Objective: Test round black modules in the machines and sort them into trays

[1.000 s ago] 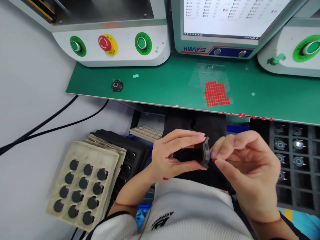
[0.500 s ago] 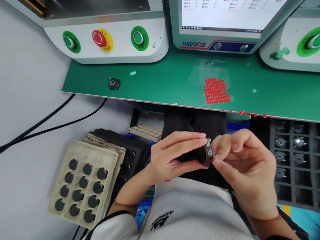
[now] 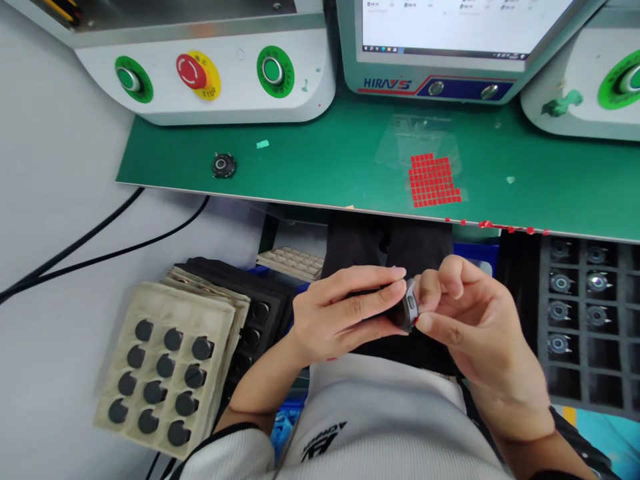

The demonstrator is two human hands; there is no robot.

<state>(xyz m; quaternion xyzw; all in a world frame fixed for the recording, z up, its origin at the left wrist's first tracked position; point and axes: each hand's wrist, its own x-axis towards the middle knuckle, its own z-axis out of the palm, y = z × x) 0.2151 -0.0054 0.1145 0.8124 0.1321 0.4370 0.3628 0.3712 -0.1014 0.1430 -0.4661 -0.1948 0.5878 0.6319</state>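
Note:
My left hand [image 3: 345, 313] grips a dark smartwatch body [image 3: 411, 303] by its edges, tilted on its side in front of my lap. The side buttons on its rim face my right hand [image 3: 480, 333]. Thumb and forefinger of that hand are pinched at the watch's lower rim, where a small bit of red sticker [image 3: 417, 321] shows. How much of the sticker the fingertips cover is hidden. On the green bench lies a sheet of small red stickers [image 3: 434, 181]. Another watch body [image 3: 223, 165] rests on the bench at the left.
A stack of beige trays [image 3: 165, 300] with dark round parts stands at the lower left. The black compartment tray [image 3: 585, 333] at the right holds several watch bodies. Red sticker scraps [image 3: 485, 225] cling to the bench edge. Behind are a red stop button [image 3: 191, 71] and a monitor [image 3: 440, 87].
Both hands and the watch have shifted slightly left. The watch has turned a little, and my right thumb and forefinger stay at its rim with the red bit.

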